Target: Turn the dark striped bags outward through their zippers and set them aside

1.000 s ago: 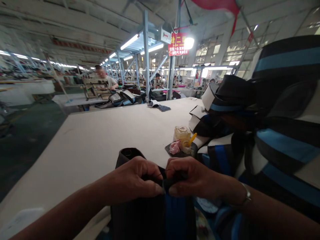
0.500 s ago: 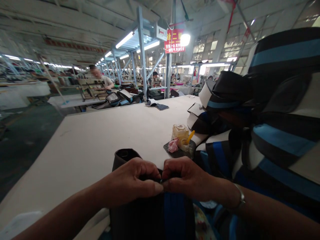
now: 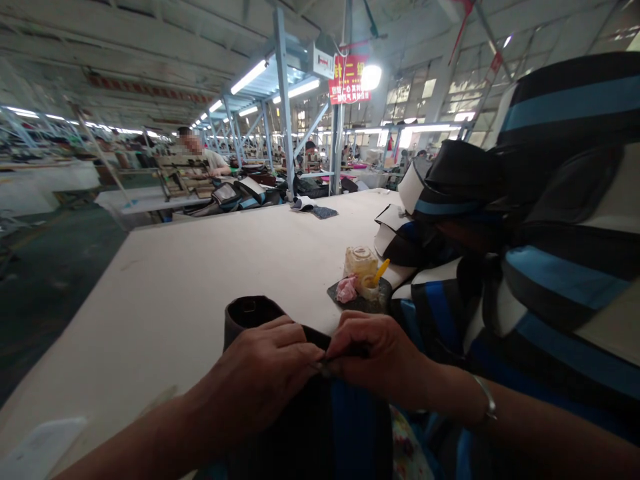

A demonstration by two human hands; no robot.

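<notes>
A black fabric piece with a blue stripe (image 3: 345, 420) stands upright at the near edge of a wide white table (image 3: 200, 267). My left hand (image 3: 260, 373) and my right hand (image 3: 375, 353) meet at its top edge. Both hands are closed, pinching the fabric's upper rim between thumb and fingers. A silver bracelet sits on my right wrist. The fabric's curled left end (image 3: 247, 313) rises behind my left hand.
A tall stack of black, blue and white fabric pieces (image 3: 550, 233) fills the right side. A small dark tray (image 3: 360, 297) holds a glass jar, a yellow tool and a pink lump. More fabric pieces (image 3: 315, 208) lie at the table's far edge. A person sits at a bench far left.
My left hand has slid lower and forward over the fabric's top edge. The right hand keeps its pinch. The view has shifted slightly.
</notes>
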